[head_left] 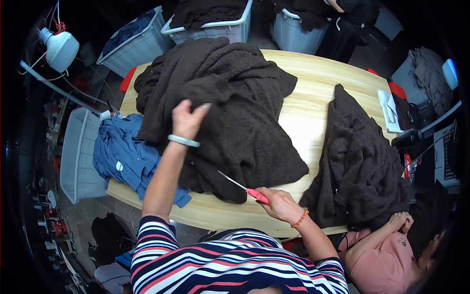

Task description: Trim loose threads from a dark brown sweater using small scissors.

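left hand (pixel 186 120) fingers buried in dark fleece (pixel 230 112) | scissors (pixel 242 187) handle hidden by right hand (pixel 279 203)

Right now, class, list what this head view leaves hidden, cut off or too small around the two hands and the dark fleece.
- Scissors: the handles are hidden in the right hand, and the tip sits against the dark brown fleece garment.
- Left hand: its fingertips press into the fleece, so its grip is unclear.
- Blue garment: partly under the fleece.
- Table: its surface is mostly covered.

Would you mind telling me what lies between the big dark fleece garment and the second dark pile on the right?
In the head view, only a bare strip of the wooden table separates the dark fleece garment from the dark pile.
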The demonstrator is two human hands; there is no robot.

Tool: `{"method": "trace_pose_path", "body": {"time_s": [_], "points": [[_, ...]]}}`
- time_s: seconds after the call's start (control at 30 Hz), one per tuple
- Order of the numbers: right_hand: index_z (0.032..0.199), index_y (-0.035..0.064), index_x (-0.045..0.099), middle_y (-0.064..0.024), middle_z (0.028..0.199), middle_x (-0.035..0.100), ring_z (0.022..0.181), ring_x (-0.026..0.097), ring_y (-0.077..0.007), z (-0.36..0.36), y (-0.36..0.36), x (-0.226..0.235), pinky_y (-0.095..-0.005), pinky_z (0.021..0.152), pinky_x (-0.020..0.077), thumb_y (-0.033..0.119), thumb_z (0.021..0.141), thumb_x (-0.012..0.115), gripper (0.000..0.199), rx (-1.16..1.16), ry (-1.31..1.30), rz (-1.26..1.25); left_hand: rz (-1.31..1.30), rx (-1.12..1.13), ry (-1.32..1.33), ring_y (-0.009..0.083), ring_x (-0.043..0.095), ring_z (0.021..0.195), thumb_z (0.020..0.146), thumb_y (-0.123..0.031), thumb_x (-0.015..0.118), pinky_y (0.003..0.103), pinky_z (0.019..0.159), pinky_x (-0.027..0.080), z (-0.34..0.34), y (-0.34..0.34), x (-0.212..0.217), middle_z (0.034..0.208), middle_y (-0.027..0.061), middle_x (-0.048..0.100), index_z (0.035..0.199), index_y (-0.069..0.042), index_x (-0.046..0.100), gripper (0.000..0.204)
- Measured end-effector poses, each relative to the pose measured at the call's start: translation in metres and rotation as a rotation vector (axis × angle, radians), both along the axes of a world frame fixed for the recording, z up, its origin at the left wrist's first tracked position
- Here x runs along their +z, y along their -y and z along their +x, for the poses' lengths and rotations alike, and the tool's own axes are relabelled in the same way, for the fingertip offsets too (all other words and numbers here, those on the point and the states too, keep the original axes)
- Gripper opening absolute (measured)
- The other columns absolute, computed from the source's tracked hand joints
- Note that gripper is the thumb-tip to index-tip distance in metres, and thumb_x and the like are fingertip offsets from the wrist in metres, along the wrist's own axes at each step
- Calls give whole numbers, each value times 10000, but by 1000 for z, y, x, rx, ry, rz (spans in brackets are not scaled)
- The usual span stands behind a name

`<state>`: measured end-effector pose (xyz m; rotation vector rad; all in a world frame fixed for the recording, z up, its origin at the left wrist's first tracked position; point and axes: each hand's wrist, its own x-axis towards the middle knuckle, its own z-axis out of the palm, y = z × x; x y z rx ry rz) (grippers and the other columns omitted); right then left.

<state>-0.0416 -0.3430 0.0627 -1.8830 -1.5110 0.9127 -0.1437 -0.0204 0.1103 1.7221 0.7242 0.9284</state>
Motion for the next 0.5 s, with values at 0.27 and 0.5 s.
{"method": "trace_pose_path", "body": {"time_s": [0.27,0.5], "points": [[1438,36,365,-208,1472,376,1407,320,-294,63,44,-53,-412,1170,245,238,937,572,578,-79,352,222,-33,-745,480,344,616,854,712,-34,598,393,775,488,136,242,93,894,214,596,978,59,597,282],[1442,34,366,-144,1415,459,1272,452,-208,259,222,-35,-344,1078,358,217,1005,480,487,-747,-5,427,64,-674,543,394,569,931,740,-149,708,424,807,470,225,325,121,965,225,574,990,34,546,349]]}}
